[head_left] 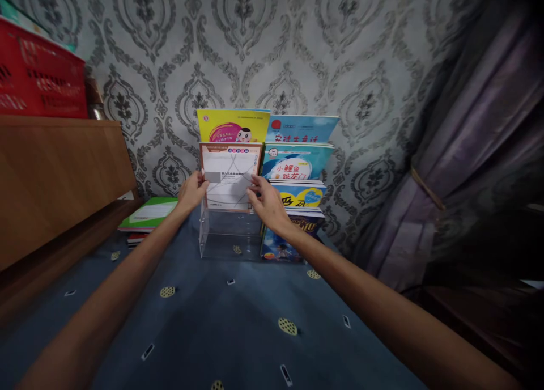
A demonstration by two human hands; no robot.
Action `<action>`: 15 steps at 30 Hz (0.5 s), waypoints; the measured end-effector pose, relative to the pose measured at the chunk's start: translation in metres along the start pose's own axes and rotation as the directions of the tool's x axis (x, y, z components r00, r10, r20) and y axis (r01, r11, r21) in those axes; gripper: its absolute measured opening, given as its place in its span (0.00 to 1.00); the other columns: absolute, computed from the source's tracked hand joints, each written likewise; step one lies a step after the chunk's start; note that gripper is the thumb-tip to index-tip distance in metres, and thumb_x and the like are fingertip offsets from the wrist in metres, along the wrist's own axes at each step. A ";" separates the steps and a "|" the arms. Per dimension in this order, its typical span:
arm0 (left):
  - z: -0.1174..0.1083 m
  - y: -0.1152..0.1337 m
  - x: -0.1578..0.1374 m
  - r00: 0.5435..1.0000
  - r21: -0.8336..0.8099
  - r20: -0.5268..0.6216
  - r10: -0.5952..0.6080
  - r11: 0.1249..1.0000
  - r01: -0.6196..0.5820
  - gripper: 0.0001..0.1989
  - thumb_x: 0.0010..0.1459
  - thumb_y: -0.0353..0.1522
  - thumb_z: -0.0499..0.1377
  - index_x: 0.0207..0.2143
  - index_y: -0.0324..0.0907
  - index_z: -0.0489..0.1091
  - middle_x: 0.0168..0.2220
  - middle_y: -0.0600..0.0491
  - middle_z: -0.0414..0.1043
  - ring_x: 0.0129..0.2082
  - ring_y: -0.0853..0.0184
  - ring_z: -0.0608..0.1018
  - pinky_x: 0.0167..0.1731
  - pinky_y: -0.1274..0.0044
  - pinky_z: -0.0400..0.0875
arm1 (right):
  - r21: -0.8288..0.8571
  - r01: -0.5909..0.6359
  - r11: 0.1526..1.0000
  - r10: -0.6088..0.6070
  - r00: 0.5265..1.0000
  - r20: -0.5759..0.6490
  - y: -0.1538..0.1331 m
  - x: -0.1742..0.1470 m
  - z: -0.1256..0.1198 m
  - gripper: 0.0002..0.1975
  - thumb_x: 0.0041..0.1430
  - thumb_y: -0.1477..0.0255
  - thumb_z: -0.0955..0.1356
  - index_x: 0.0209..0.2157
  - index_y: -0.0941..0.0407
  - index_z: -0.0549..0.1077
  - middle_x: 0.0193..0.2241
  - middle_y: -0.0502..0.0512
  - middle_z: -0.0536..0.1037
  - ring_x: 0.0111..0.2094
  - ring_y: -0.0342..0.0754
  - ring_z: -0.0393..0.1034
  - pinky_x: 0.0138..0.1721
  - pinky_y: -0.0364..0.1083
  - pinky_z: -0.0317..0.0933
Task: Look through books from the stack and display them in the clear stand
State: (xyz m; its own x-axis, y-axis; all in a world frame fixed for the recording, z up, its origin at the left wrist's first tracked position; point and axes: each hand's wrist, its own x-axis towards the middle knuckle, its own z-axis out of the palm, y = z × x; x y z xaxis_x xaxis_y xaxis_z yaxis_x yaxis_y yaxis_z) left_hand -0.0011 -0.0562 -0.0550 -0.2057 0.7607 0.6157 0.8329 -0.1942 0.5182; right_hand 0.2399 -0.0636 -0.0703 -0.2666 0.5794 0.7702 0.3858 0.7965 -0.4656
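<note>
A white book with a brown border (232, 180) stands upright in the left column of a clear acrylic book rack (232, 245). My left hand (193, 190) grips its left edge between thumb and fingers. At its right edge, my right hand (267, 203) pinches the cover near the lower corner. Behind it rises a yellow book (232, 121). The right column holds a light blue book (308, 128) at the back, a teal book (304, 162), a yellow-and-blue book (304, 194) and dark blue books (283, 245) in front. Below the white book, clear lower tiers show through.
Left of the rack lies a stack of books with a green one (155, 213) on top. A wooden cabinet (63, 180) with a red basket (42, 72) on it stands at the left. A purple curtain (412, 208) hangs at the right. Dark blue patterned cloth (229, 327) covers the surface.
</note>
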 end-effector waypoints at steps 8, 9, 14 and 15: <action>0.000 -0.006 -0.001 1.000 -0.097 0.005 0.025 0.995 -0.025 0.08 0.55 0.33 0.56 0.37 0.40 0.69 0.38 0.49 0.76 0.40 0.60 0.77 0.44 0.69 0.71 | -0.040 -0.013 0.999 0.013 1.000 -0.013 -0.003 -0.004 0.001 0.22 0.63 0.70 0.63 0.58 0.58 0.65 0.54 0.68 0.74 0.46 0.56 0.77 0.48 0.58 0.73; 0.001 -0.007 -0.002 1.000 -0.105 0.005 0.029 0.994 -0.029 0.08 0.55 0.33 0.56 0.37 0.40 0.69 0.38 0.49 0.76 0.40 0.60 0.77 0.44 0.69 0.71 | -0.038 -0.016 0.999 0.015 1.000 -0.012 -0.003 -0.004 0.001 0.22 0.63 0.70 0.63 0.58 0.58 0.65 0.54 0.69 0.74 0.46 0.56 0.77 0.48 0.58 0.73; 0.004 -0.012 -0.007 0.999 -0.177 -0.048 0.005 0.984 -0.013 0.14 0.54 0.34 0.58 0.43 0.40 0.67 0.40 0.49 0.74 0.39 0.60 0.78 0.41 0.69 0.74 | -0.036 -0.026 0.999 0.026 1.000 -0.007 -0.005 -0.004 0.002 0.23 0.62 0.70 0.63 0.59 0.60 0.64 0.54 0.70 0.73 0.46 0.57 0.76 0.49 0.60 0.73; 0.006 -0.013 -0.008 0.997 -0.185 -0.073 -0.006 0.983 -0.008 0.15 0.54 0.34 0.59 0.45 0.40 0.66 0.40 0.49 0.74 0.38 0.61 0.78 0.40 0.69 0.75 | -0.033 -0.028 0.999 0.028 1.000 -0.006 -0.005 -0.004 0.002 0.23 0.62 0.70 0.63 0.59 0.60 0.64 0.54 0.70 0.73 0.46 0.57 0.76 0.49 0.60 0.73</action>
State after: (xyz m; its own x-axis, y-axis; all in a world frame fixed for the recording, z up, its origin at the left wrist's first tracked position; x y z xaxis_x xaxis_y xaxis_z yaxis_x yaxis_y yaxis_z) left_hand -0.0074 -0.0564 -0.0700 -0.2473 0.7145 0.6545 0.7249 -0.3118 0.6143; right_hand 0.2373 -0.0698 -0.0720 -0.2502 0.5999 0.7599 0.4218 0.7740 -0.4722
